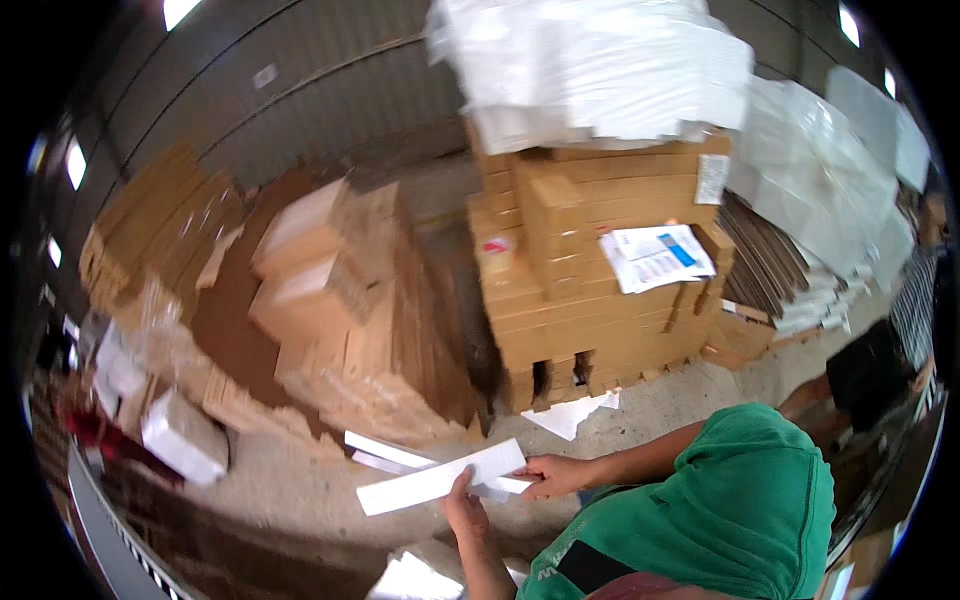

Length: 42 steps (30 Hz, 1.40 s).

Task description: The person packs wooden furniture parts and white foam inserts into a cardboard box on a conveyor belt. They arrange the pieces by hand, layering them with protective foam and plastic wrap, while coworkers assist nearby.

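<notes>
A long flat white strip [430, 492], perhaps foam or board, lies across my hands in front of my body. My left hand [466, 510] is closed on it from below, thumb over its face. Behind it, more thin white strips [385, 452] cross at an angle and stick out to the left. My right hand [553, 476] grips the right-hand ends of these strips, fingers wrapped around them. Which strips each hand bears fully is partly hidden by the front one.
Stacked flat cartons [610, 300] stand ahead, with papers [657, 257] on them and white wrapped sheets [600, 75] on top. More brown cartons [350, 330] rise to the left. A white block [185, 437] sits at far left. At the right edge is another person [915, 310].
</notes>
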Available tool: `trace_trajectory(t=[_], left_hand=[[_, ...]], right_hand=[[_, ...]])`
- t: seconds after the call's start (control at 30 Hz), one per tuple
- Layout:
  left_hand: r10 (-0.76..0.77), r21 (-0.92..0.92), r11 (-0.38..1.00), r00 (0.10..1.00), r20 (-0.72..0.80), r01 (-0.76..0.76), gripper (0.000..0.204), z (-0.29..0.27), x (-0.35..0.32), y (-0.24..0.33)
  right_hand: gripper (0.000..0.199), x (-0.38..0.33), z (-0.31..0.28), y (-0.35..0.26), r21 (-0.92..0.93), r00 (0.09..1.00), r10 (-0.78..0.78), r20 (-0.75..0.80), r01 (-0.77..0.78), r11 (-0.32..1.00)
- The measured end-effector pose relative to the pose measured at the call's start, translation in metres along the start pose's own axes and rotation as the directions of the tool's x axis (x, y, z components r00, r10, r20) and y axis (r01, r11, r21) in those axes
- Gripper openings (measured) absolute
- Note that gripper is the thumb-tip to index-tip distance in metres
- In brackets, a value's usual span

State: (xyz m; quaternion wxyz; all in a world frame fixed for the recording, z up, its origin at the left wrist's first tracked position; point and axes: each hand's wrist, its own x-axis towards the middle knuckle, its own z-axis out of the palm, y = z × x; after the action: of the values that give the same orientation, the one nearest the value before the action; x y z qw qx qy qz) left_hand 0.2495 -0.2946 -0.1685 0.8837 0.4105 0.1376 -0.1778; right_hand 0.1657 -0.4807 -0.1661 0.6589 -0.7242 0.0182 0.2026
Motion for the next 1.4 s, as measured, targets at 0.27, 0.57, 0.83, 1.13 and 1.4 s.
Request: trace_trajectory(t=[0.27, 0.57, 0.83, 1.13, 1.4], left_hand=[[-0.056, 0.211, 0.978, 0.961, 0.272, -0.002, 0.049, 0.168, 0.027, -0.084], [0.003, 0.477, 0.876, 0.989, 0.145, -0.072, 0.026, 0.244, 0.026, -0.085], [-0.156, 0.372, 0.904, 0.647, 0.746, -0.21, 0.056, 0.366, -0.013, -0.071], [0.334, 0.132, 0.907, 0.875, 0.352, -0.4, 0.029, 0.368, 0.031, 0.017], [0.362, 0.396, 0.754, 0.835, 0.415, -0.524, 0.032, 0.322, 0.094, 0.048]], right_hand=[[0.039, -0.092, -0.148, 0.02, 0.326, 0.926, 0.112, -0.36, 0.013, 0.945], [0.026, -0.199, -0.296, 0.025, 0.52, 0.796, -0.063, -0.601, 0.45, 0.726], [0.031, -0.166, -0.301, -0.052, 0.024, 0.767, -0.449, -0.459, 0.516, 0.856], [0.016, -0.186, -0.402, -0.272, -0.682, 0.595, -0.731, -0.333, 0.384, 0.623], [0.028, -0.084, -0.473, -0.583, -0.96, 0.362, -0.932, 0.033, -0.25, -0.131]])
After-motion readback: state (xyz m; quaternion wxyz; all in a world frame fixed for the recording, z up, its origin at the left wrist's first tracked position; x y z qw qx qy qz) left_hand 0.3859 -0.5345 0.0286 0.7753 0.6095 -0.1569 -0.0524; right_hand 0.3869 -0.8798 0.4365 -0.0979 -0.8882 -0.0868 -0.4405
